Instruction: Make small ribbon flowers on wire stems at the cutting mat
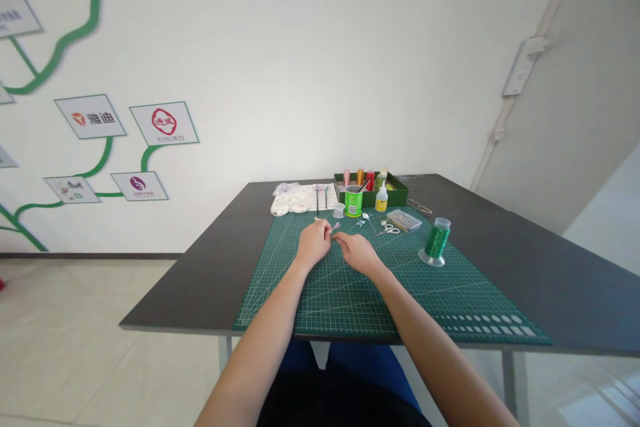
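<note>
While both forearms reach out over the green cutting mat [350,293], the left hand [313,242] and right hand [356,250] meet near the mat's centre, knuckles up, fingers curled inward. Left fingers are pinched closed on one small pale pink-and-white piece [335,227], which sticks out at 2 o'clock from that hand, just above the mat. Right fingertips sit touching or nearly touching the same piece from the 4 o'clock side; whether they grip it is too small to tell. One mat, lying on one dark table [525,247]. At 3 o'clock from the hands, well apart, stands one spool of green metallic thread [437,240] on a clear base, upright. At 1 o'clock: one pair of small scissors [391,229] lying flat, and just beyond it one clear flat plastic case [404,219]. At 12 o'clock: one green can [353,201] with a tool standing in it, one small round silver tin [339,210] beside it on the 9 o'clock side, one small glue bottle [381,198] with a yellow lower half on the 3 o'clock side. Behind these, one dark green tray [397,196] holding several upright thread spools; the count is unclear, at least three. At 11 o'clock from the hands, one white patterned cloth [300,199] with two dark upright pins or stems [321,197] at its right edge. Far wall carries several logo plaques [164,123] joined by green lines.
</note>
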`<state>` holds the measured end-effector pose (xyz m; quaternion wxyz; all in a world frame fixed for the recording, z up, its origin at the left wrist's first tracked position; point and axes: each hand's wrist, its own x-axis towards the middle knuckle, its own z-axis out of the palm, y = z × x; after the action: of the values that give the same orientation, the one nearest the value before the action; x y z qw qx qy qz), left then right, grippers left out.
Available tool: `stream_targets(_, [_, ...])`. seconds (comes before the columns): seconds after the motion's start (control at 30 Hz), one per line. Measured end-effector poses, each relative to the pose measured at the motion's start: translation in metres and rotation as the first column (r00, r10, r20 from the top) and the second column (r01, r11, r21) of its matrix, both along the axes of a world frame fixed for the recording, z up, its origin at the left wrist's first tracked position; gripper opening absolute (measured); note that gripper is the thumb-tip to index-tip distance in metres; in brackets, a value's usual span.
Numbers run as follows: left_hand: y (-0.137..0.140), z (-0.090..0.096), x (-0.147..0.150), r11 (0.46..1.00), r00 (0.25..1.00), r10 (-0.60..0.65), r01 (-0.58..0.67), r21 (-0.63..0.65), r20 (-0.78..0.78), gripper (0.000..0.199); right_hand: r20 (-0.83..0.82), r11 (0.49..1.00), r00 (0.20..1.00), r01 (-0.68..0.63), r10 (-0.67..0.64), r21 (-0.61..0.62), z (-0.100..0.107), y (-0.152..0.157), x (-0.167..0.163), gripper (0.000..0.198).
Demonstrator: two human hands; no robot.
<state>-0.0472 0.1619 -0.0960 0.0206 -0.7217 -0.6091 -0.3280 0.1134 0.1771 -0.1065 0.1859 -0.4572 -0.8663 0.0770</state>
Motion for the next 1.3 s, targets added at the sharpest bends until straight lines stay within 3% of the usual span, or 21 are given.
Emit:
stream_targets(0.43, [-0.007,0.009,0.002,0.996,0.997,0.018,-0.024,-0.087,-0.070,0.013,0.037,1.000,0.999,-0.002,0.002,-0.010,-0.002,0.001,0.000,0.039])
stream_targets(0.93, [-0.006,0.015,-0.001,0.995,0.998,0.003,0.003,-0.100,0.058,0.012,0.055,1.000,0.999,-0.002,0.001,0.017,0.007,-0.004,-0.001,0.040])
stream_targets(1.3, [-0.001,0.014,-0.004,0.996,0.995,-0.016,0.024,-0.088,0.098,0.012,0.002,1.000,1.000,-0.007,0.007,0.006,0.003,0.002,0.003,0.038])
